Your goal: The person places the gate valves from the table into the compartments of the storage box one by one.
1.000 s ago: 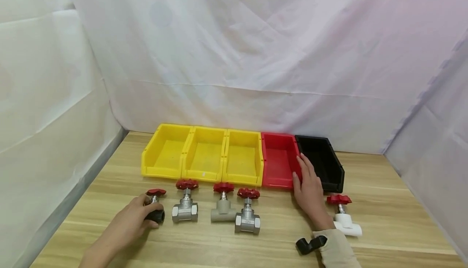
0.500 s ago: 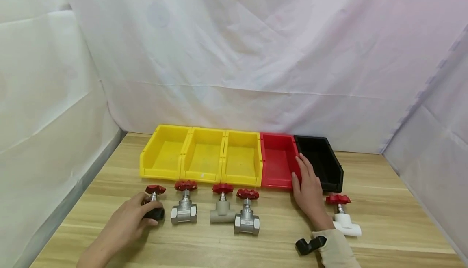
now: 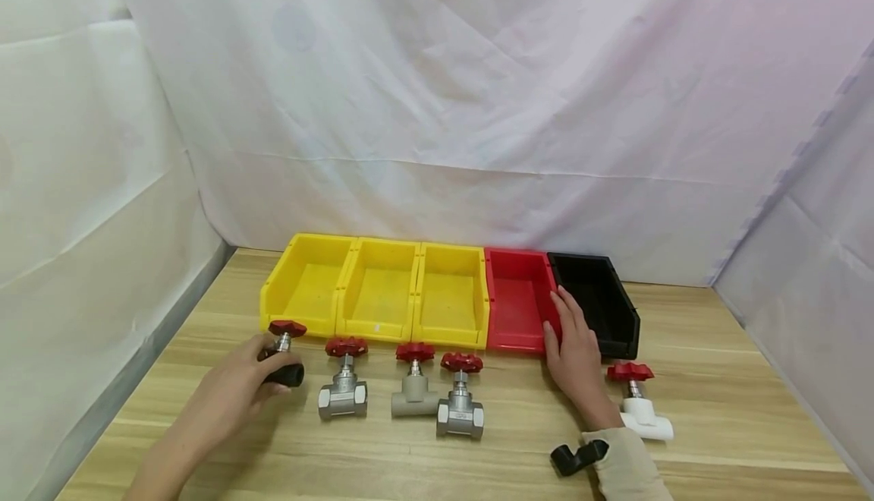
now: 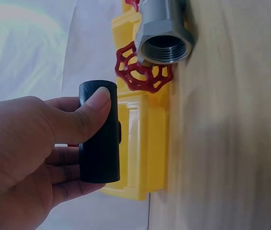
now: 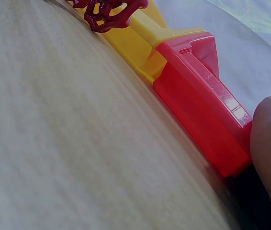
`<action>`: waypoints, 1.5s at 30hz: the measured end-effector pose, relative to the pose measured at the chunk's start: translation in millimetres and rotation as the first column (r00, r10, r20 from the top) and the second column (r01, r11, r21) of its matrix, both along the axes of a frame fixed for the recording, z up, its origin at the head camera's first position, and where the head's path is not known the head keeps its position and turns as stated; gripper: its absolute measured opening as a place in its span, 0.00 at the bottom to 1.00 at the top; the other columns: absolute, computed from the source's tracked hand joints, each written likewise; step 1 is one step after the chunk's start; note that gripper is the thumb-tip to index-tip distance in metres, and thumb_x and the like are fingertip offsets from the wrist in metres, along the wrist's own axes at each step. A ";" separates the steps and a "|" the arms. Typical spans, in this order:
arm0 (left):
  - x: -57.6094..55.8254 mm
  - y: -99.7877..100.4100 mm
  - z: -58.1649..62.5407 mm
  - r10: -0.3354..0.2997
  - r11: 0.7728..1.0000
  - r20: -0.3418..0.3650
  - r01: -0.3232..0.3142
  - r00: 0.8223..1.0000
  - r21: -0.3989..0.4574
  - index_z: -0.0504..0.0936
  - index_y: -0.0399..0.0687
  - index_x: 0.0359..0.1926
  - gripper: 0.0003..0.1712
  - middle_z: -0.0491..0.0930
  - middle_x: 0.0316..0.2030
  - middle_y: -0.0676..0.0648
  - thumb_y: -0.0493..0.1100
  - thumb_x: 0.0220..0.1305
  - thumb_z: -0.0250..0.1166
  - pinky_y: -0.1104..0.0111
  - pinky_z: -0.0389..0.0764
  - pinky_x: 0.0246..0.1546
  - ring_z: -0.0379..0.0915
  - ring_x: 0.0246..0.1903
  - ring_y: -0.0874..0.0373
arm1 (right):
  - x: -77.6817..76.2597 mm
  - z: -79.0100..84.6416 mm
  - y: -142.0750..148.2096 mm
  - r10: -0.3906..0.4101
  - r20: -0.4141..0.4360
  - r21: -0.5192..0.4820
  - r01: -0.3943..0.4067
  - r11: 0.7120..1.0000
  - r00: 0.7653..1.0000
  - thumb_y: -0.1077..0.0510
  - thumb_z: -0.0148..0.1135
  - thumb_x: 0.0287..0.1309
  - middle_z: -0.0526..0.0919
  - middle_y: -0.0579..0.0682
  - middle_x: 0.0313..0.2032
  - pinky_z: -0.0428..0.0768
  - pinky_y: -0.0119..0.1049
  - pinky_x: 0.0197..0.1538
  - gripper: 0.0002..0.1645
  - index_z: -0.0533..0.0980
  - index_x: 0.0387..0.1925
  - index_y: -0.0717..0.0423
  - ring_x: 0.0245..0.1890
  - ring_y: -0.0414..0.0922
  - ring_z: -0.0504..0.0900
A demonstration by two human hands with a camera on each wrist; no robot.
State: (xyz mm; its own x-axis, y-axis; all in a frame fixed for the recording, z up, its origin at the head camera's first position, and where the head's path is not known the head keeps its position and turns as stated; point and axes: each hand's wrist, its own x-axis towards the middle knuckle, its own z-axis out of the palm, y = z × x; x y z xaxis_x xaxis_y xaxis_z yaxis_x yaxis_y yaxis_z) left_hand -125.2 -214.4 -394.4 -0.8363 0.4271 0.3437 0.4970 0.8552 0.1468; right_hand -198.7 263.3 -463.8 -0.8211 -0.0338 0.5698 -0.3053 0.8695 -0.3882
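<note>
Black valve (image 3: 290, 374): at the left, just near of the leftmost yellow bin (image 3: 310, 288); it seems clear of the table (image 3: 382, 471), though the hand hides part of it.
Left hand (image 3: 228, 391): pinching the valve's pipe (image 4: 99, 155) between thumb and fingers.
Grip: the thumb sits toward one end, so the red wheel's (image 3: 287, 328) weight could twist the smooth pipe.
Yellow lip: a low push to the far side could catch the wheel on it.
Steel valve (image 3: 343, 398): just right; a sideways swing could topple it.
Right hand (image 3: 576, 357): fingers extended, thumb apart, resting at the red bin's (image 3: 515, 311) right wall; leaning could shift the bins.
</note>
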 end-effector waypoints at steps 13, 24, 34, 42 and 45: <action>-21.6 2.0 8.2 0.002 1.000 -0.019 -0.002 1.000 0.004 0.80 0.53 0.42 0.20 0.69 0.33 0.44 0.42 0.43 0.71 0.60 0.73 0.29 0.67 0.29 0.53 | -0.3 -2.9 -0.5 -0.003 0.008 -0.002 0.003 1.000 1.000 0.61 0.60 0.52 0.52 0.45 0.66 0.67 0.53 0.44 0.40 0.56 0.65 0.48 0.58 0.51 0.61; -44.0 4.5 9.9 -0.008 1.000 -0.030 0.008 1.000 0.002 0.81 0.50 0.42 0.20 0.69 0.32 0.43 0.40 0.42 0.72 0.60 0.72 0.26 0.67 0.27 0.52 | -0.8 -2.5 0.8 -0.001 0.005 -0.003 0.001 1.000 1.000 0.60 0.60 0.52 0.52 0.45 0.66 0.66 0.53 0.44 0.39 0.56 0.65 0.47 0.58 0.51 0.61; -66.0 4.3 6.7 0.002 1.000 -0.039 -0.002 0.999 -0.005 0.80 0.52 0.42 0.20 0.69 0.32 0.43 0.42 0.43 0.71 0.60 0.72 0.26 0.67 0.28 0.51 | -1.8 -2.3 0.4 -0.006 0.015 -0.005 0.006 1.000 1.000 0.60 0.60 0.52 0.52 0.44 0.66 0.66 0.53 0.45 0.39 0.56 0.65 0.46 0.59 0.50 0.61; -84.2 7.0 2.7 0.032 0.999 -0.016 -0.033 0.999 -0.022 0.80 0.51 0.43 0.19 0.68 0.32 0.42 0.41 0.46 0.70 0.62 0.72 0.23 0.65 0.27 0.52 | 0.8 1.4 -1.8 -0.009 0.021 -0.001 0.009 1.000 1.000 0.60 0.60 0.52 0.52 0.46 0.66 0.67 0.53 0.45 0.40 0.55 0.65 0.47 0.58 0.50 0.61; -90.5 10.1 2.5 0.040 0.998 0.004 -0.040 0.999 -0.045 0.80 0.50 0.44 0.19 0.69 0.33 0.41 0.42 0.47 0.69 0.61 0.73 0.24 0.65 0.28 0.52 | 1.4 2.6 -1.5 -0.013 0.014 0.000 0.013 1.000 1.000 0.61 0.61 0.52 0.53 0.46 0.65 0.67 0.54 0.44 0.40 0.56 0.65 0.47 0.58 0.51 0.61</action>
State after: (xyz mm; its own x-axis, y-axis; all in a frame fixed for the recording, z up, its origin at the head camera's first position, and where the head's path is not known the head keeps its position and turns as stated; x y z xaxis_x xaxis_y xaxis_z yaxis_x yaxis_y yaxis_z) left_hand -215.7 -204.3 -391.8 -0.8544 0.4086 0.3210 0.4620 0.8801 0.1095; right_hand -197.3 261.8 -461.2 -0.8291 -0.0229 0.5587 -0.2886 0.8733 -0.3925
